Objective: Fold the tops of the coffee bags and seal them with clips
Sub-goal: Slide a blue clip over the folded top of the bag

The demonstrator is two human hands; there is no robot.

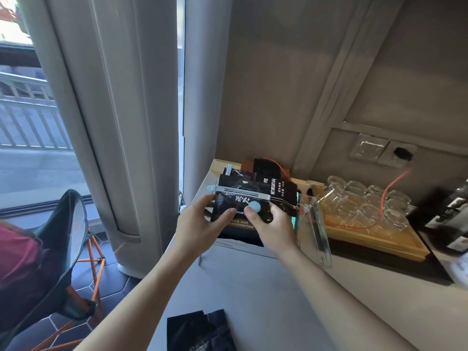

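Note:
A black coffee bag (241, 215) with white and gold print stands upright at the far end of the grey counter. A long pale clip (238, 193) runs across its folded top. My left hand (200, 224) grips the bag's left side. My right hand (272, 228) grips its right side, thumb beside a round light-blue sticker (254, 207). Behind it stand more black bags (268, 178), one with a pale clip (229, 170) sticking up. Another black bag (200, 330) lies flat at the counter's near edge.
A clear plastic box (315, 229) stands just right of the held bag. A wooden tray (374, 239) carries several upturned glasses (367, 198), with an orange cable (395, 183) over them. Wall sockets (382, 149) sit above. A folding chair (73, 244) and curtain (121, 122) are left.

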